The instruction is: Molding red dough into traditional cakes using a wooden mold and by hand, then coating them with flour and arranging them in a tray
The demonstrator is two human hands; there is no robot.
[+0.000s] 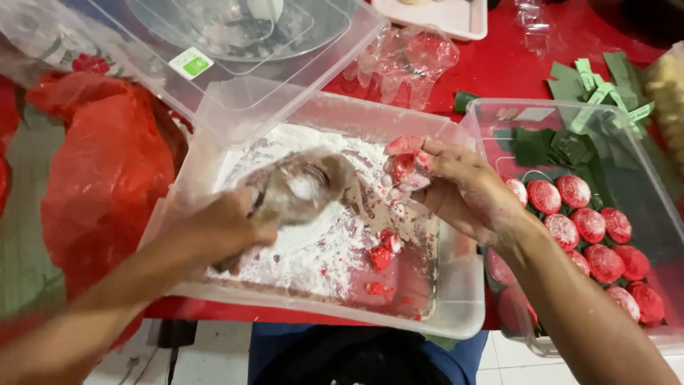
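In the head view, we see our left hand [226, 227] at centre left, closed around a blurred, flour-coated clear object [298, 187]; what kind of tool it is we cannot tell. It hangs over the white flour [313, 242] spread in the clear rectangular plastic tub [456, 314] that fills the middle of the frame. Our right hand [467, 187], just right of centre, is cupped with fingers curled, pinching a soft lump of red dough dusted with white flour [405, 167] above the tub's upper right part. Small red dough scraps [381, 257] lie on the flour and on the bare bottom near the lower centre.

At the right edge stands a second clear plastic tub [666, 214] holding rows of round red flour-dusted cakes [591, 224], with dark green leaf pieces [548, 146] behind them. More cut green strips [598, 89] lie on the red tabletop [499, 64] at upper right. A clear lidded container [235, 107] sits tilted at upper left, overlapping the flour tub's far rim, and a red plastic bag [107, 171] lies on the left.

We judge the step in hand to be dusting and shaping 1 dough piece. The next move calls for a gentle grip, since the lump looks soft and sticky, and for keeping it over the flour.
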